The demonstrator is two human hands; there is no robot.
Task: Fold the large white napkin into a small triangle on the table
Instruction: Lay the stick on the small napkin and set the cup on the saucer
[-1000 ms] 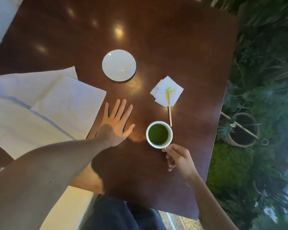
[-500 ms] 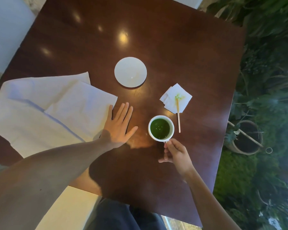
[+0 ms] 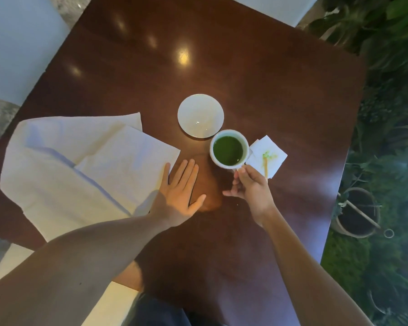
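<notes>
The large white napkin (image 3: 76, 168) lies loosely folded on the left part of the dark wooden table (image 3: 269, 90), one flap overlapping the rest. My left hand (image 3: 178, 191) rests flat and open on the table, its little-finger side touching the napkin's right edge. My right hand (image 3: 250, 187) holds the white cup of green tea (image 3: 229, 149) by its near side, lifted between the saucer and the small napkin.
An empty white saucer (image 3: 200, 116) sits just beyond the cup. A small folded white napkin (image 3: 267, 155) with a wooden stirrer (image 3: 266, 167) lies right of the cup. Potted plants (image 3: 358, 212) stand beyond the table's right edge. Pale chairs stand at the far corners.
My right hand has gripped the cup and carried it away from me, toward the saucer. My left hand has stayed flat beside the napkin.
</notes>
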